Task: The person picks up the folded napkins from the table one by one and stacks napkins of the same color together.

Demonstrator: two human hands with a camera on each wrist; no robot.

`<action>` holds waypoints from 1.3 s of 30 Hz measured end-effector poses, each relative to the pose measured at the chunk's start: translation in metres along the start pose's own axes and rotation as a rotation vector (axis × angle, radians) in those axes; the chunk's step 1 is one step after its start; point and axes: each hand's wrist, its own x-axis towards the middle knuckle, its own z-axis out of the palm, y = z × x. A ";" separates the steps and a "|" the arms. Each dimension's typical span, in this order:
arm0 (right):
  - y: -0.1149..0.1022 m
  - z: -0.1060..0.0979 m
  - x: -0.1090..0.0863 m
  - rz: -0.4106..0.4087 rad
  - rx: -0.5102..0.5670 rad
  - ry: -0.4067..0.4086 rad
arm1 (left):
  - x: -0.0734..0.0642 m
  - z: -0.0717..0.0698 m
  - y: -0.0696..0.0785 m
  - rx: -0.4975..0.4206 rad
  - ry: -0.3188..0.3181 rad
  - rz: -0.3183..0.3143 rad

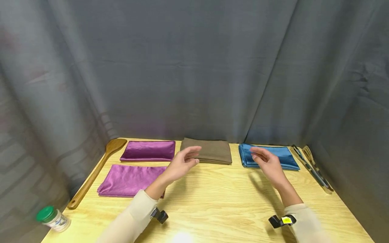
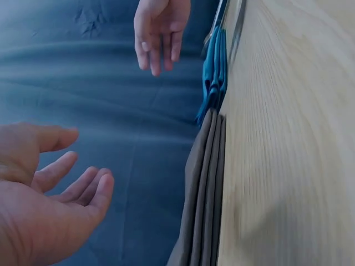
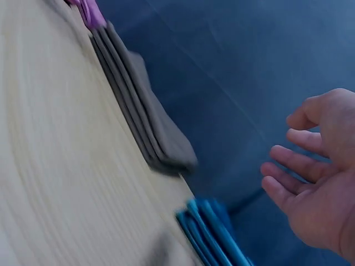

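Note:
My left hand (image 1: pixel 181 164) hovers over the table with loosely bent fingers, its tips in front of a folded brown cloth (image 1: pixel 214 152). Nothing is in its grasp; the left wrist view shows the bare palm and fingers. On the other side, my right hand (image 1: pixel 269 166) is raised near a folded blue cloth (image 1: pixel 284 157), holding nothing, its fingers relaxed in the right wrist view. Two folded purple cloths lie at the left: a darker satin one (image 1: pixel 149 151) at the back and a lighter one (image 1: pixel 130 180) nearer, partly hidden behind my left forearm.
A long wooden spoon (image 1: pixel 94 172) lies along the table's left edge. Nearer stands a small jar with a green lid (image 1: pixel 47 214). At the right edge lie tongs (image 1: pixel 311 168) and a slotted utensil (image 1: pixel 309 155). Grey curtains (image 1: pixel 182 67) enclose the table's back and sides.

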 end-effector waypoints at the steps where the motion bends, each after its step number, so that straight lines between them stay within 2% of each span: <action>1: -0.002 0.006 0.000 -0.003 0.009 -0.010 | -0.005 -0.005 0.000 0.004 0.009 0.002; 5: -0.009 0.031 0.001 -0.019 0.041 -0.051 | -0.028 -0.025 -0.004 0.013 0.046 -0.006; 10: -0.016 0.058 0.002 -0.038 0.077 -0.099 | -0.059 -0.053 -0.015 0.031 0.123 -0.027; 18: -0.020 0.099 0.001 -0.026 0.143 -0.195 | -0.111 -0.094 -0.034 0.108 0.298 -0.128; 22: -0.021 0.120 0.000 -0.005 0.162 -0.232 | -0.133 -0.117 -0.040 0.154 0.372 -0.159; 26: -0.026 0.141 0.000 0.012 0.187 -0.282 | -0.153 -0.140 -0.046 0.159 0.454 -0.173; 32: -0.036 0.173 -0.001 0.000 0.233 -0.367 | -0.170 -0.164 -0.058 0.147 0.555 -0.192; 39: -0.045 0.214 -0.003 0.014 0.296 -0.412 | -0.174 -0.173 -0.068 0.104 0.593 -0.223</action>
